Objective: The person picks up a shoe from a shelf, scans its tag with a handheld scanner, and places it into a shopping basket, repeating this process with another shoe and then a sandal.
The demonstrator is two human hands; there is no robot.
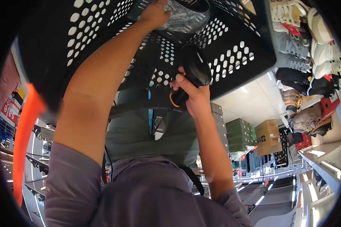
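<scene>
My left hand point(154, 16) reaches far into a black perforated plastic basket point(236, 41). Its fingers are closed at the edge of a crinkled clear plastic bag point(182, 19), beside a dark shoe point(193, 4) partly cut off by the top of the view. A black handheld barcode scanner point(196, 65) with orange trim is gripped in my right hand point(196, 92), over the near side of the basket. My right thumb lies across the scanner's handle.
Rows of shoes point(291, 49) fill shelves on the right. Green boxes point(239, 134) and a brown cardboard box point(269, 137) are stacked beyond my right arm. A bright orange strip point(24, 140) runs along the left, near a red sale sign point(10, 109).
</scene>
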